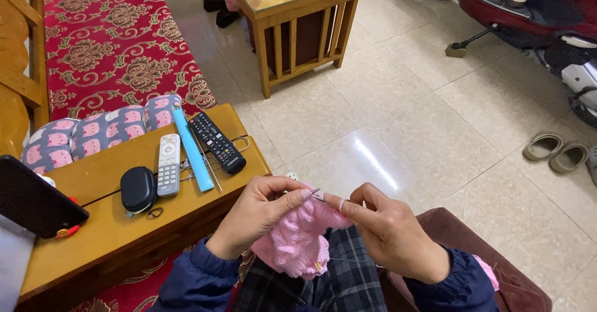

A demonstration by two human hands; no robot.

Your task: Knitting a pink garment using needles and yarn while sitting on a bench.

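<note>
Left hand (pixel 258 215) and right hand (pixel 388 231), both pinching thin needles (pixel 316 195) at the pink knitting's (pixel 298 240) twelve o'clock edge, could likely drop stitches if either grip slackens.

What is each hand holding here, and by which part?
Both hands grip a pink knitted piece at its top edge, on thin metal needles. The left hand pinches one needle near its tip; the right hand pinches the yarn beside it.
</note>
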